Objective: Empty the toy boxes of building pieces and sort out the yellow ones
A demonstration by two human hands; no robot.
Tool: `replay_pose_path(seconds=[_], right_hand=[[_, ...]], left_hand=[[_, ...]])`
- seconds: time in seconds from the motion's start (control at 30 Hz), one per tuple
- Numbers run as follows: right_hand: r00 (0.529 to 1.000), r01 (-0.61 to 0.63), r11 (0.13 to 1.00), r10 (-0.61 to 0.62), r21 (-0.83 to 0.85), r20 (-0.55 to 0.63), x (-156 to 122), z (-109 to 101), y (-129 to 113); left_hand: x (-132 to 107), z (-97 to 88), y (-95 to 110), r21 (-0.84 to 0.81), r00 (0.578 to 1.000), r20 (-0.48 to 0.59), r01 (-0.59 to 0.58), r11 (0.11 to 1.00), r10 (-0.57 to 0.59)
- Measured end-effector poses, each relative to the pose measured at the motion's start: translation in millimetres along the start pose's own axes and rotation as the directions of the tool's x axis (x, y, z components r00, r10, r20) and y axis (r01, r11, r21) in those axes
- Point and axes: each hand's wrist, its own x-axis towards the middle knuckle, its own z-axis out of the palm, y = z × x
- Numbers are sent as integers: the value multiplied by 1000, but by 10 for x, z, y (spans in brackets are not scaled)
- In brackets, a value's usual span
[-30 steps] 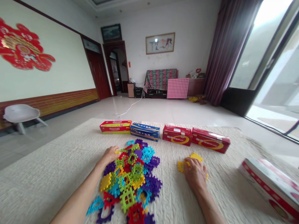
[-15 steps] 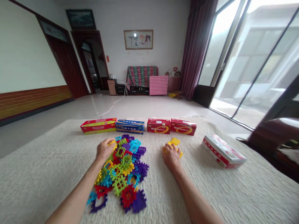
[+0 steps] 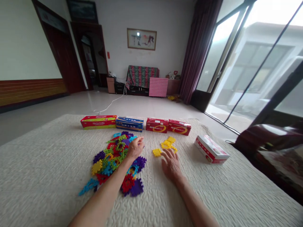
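My left hand (image 3: 136, 148) is above the right side of a pile of interlocking plastic pieces (image 3: 120, 154) in red, green, blue, purple and yellow. Its fingers are loosely curled and slightly apart, and no piece shows in them. My right hand (image 3: 171, 164) lies with fingers spread on the quilted cover, its fingertips at the near edge of a small group of yellow interlocking pieces (image 3: 167, 144). One solid yellow piece (image 3: 156, 152) lies between the two hands, just left of my right fingertips. My left forearm hides part of the pile.
Behind the pieces stands a row of boxes: a red and yellow box (image 3: 98, 122), a blue box (image 3: 129, 124) and two red boxes (image 3: 157, 125). A white and red box (image 3: 211, 149) sits at the right. All rest on the cream quilted cover (image 3: 47, 164).
My left hand has moved right across the pile; the yellow piece it held no longer shows in it. A yellow piece now lies beside my right hand, which has drawn back from the yellow group.
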Motion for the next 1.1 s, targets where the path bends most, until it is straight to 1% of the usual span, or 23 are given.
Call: replay_pose_path(seconds=[0.1, 0.17, 0.2, 0.23, 0.3, 0.37, 0.43, 0.53, 0.67, 0.73, 0.8, 0.9, 1.1], right_hand=[[981, 145, 989, -146, 15, 125, 58, -24, -129], [965, 190, 982, -190, 21, 181, 117, -15, -165], [959, 199, 980, -198, 17, 200, 145, 0, -168], [958, 196, 981, -193, 7, 210, 169, 21, -164], [970, 150, 988, -141, -33, 199, 206, 78, -143], [986, 68, 994, -53, -90, 158, 226, 141, -117], [994, -14, 989, 30, -146, 108, 230, 189, -99], [996, -58, 978, 70, -199, 52, 221, 209, -97], [998, -21, 975, 34, -219, 57, 222, 172, -121], [998, -4, 974, 18, -225, 58, 230, 161, -124], [999, 8, 974, 2, -228, 45, 236, 162, -117], [999, 21, 974, -16, -226, 28, 236, 179, -92], [1000, 25, 977, -26, -212, 0, 234, 216, -49]], left_hand=[[-104, -475, -232, 54, 997, -78, 6, 999, -1], [-165, -812, -421, 102, 990, -142, 41, 994, -26], [-197, -973, -521, 140, 980, -195, 71, 988, -43], [-229, -1121, -621, 175, 967, -244, 112, 978, -68], [-297, -1363, -812, 217, 940, -320, 198, 956, -122], [-363, -1508, -974, 241, 915, -366, 269, 933, -169], [-421, -1553, -1098, 256, 905, -378, 305, 917, -195], [-488, -1491, -1209, 273, 923, -337, 284, 919, -185], [-536, -1359, -1259, 312, 966, -241, 169, 935, -95], [-548, -1316, -1267, 339, 978, -204, 120, 933, -52], [-556, -1286, -1272, 364, 984, -177, 94, 927, -30], [-564, -1248, -1280, 394, 986, -160, 96, 914, -35], [-565, -1203, -1314, 411, 984, -174, 116, 904, -48]])
